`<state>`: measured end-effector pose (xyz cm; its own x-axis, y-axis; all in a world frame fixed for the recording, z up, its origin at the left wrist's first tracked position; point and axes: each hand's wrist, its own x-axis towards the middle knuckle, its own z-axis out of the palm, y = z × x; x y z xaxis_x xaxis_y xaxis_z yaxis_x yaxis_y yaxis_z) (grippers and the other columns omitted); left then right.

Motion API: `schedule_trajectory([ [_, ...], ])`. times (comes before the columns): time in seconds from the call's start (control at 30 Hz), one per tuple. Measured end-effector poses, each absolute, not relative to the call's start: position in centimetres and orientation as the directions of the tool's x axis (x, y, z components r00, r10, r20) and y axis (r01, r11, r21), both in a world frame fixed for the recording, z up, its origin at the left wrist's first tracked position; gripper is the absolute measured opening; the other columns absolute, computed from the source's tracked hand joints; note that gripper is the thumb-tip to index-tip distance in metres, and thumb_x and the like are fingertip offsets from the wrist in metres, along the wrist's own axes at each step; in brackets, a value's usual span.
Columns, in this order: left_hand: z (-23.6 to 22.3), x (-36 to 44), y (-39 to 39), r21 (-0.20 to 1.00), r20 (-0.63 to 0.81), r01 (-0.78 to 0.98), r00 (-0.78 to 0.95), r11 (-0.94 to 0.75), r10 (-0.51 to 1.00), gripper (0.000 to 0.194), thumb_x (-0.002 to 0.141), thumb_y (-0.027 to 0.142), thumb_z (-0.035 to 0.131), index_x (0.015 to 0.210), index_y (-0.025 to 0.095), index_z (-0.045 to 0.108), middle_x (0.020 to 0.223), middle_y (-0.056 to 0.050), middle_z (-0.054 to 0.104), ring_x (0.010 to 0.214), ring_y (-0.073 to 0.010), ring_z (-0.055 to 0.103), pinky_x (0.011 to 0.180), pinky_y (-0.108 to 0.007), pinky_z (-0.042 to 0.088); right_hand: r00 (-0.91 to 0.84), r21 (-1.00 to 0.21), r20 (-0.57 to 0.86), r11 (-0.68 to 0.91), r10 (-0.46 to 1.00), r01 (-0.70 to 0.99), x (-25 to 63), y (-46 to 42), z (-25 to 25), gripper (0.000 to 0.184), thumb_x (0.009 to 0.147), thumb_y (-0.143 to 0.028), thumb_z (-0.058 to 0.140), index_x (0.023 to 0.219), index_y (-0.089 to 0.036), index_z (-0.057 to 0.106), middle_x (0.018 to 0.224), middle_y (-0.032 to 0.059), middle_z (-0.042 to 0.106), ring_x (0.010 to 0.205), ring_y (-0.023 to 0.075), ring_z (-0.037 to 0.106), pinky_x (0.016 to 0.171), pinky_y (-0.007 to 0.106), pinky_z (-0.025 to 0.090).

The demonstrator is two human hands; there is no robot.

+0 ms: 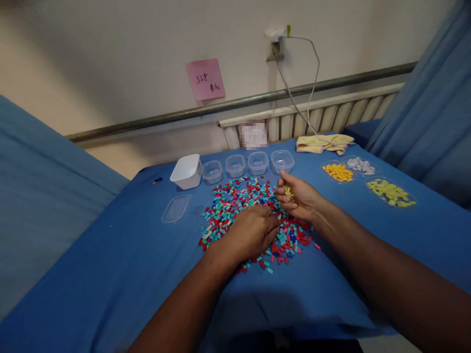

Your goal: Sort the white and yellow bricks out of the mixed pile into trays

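A spread-out pile of small toy building bricks (235, 196), mostly red, teal, blue and pink, lies on the blue cloth. My left hand (253, 228) reaches down into the pile, back of the hand up. Its fingers are curled and pressed together, and whatever they pinch is hidden. Just right of it, above the pile's edge, my right hand (303, 198) is turned palm inward with curled fingers. Several pale yellow bricks (289, 192) rest in that cupped palm. A few cream-coloured bricks also show among the pile.
Clear plastic tubs (235, 166) and a white tub (187, 171) line the back; a clear lid (176, 208) lies left. At right, shallow lids hold orange bricks (337, 172), grey bricks (360, 165) and yellow bricks (390, 192). A yellow cloth (324, 143) lies behind, under a white cable.
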<state>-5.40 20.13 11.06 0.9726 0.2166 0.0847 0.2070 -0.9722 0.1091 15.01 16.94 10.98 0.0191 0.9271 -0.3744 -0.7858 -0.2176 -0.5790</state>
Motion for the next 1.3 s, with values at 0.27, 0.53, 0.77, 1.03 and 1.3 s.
schedule_trajectory([
  [0.27, 11.3, -5.1, 20.0, -0.010, 0.118, 0.160, 0.980, -0.987, 0.158, 0.022, 0.108, 0.026, 0.060, 0.089, 0.020, 0.070, 0.096, -0.005, 0.066, 0.084, -0.0229, 0.059, 0.075, -0.043, 0.043, 0.053, -0.618, -0.354, -0.191, 0.934, -0.762, 15.6, 17.0, 10.8, 0.038, 0.115, -0.044, 0.053, 0.085, -0.022, 0.054, 0.061, -0.0050, 0.052, 0.041, 0.0073, 0.037, 0.031, 0.014, 0.021],
  [0.53, 10.7, -5.5, 20.8, 0.336, 0.207, 0.320, 0.892, -0.886, 0.401, 0.012, 0.106, 0.029, 0.061, 0.101, 0.020, 0.068, 0.101, -0.005, 0.070, 0.088, -0.0216, 0.063, 0.077, -0.038, 0.045, 0.236, -0.723, -0.304, -0.062, 0.923, -0.688, 19.3, 17.0, 11.0, 0.041, 0.117, -0.048, 0.046, 0.084, -0.024, 0.048, 0.059, -0.0069, 0.048, 0.040, 0.0073, 0.034, 0.033, 0.014, 0.021],
  [0.77, 10.2, -3.9, 21.9, 0.497, 0.538, 0.252, 0.661, -0.830, 0.523, 0.018, 0.113, 0.033, 0.058, 0.104, 0.019, 0.066, 0.104, -0.007, 0.068, 0.098, -0.0220, 0.064, 0.091, -0.038, 0.049, 0.066, -0.810, -0.315, -0.232, 0.947, -0.538, 14.0, 16.5, 9.8, 0.043, 0.106, -0.054, 0.069, 0.082, -0.019, 0.061, 0.059, -0.0025, 0.058, 0.039, 0.0064, 0.042, 0.032, 0.013, 0.020],
  [1.03, 9.4, -3.3, 22.6, 0.324, 0.689, 0.156, 0.637, -0.933, 0.346, 0.012, 0.111, 0.023, 0.063, 0.118, 0.017, 0.071, 0.124, -0.013, 0.072, 0.120, -0.0256, 0.067, 0.107, -0.045, 0.055, 0.050, -0.863, -0.307, -0.255, 0.951, -0.436, 13.5, 16.8, 10.2, 0.048, 0.112, -0.060, 0.056, 0.085, -0.020, 0.059, 0.057, -0.0054, 0.055, 0.038, 0.0054, 0.040, 0.034, 0.013, 0.019],
  [1.3, 9.1, -3.4, 22.6, 0.279, 0.704, 0.118, 0.649, -0.953, 0.287, 0.036, 0.111, 0.027, 0.065, 0.147, 0.025, 0.065, 0.146, -0.011, 0.068, 0.137, -0.0273, 0.065, 0.116, -0.051, 0.056, 0.271, -0.979, -0.195, -0.173, 0.943, -0.104, 16.3, 15.7, 10.8, 0.064, 0.099, -0.085, 0.054, 0.083, -0.023, 0.058, 0.061, -0.0051, 0.051, 0.044, 0.0096, 0.037, 0.040, 0.020, 0.028],
])
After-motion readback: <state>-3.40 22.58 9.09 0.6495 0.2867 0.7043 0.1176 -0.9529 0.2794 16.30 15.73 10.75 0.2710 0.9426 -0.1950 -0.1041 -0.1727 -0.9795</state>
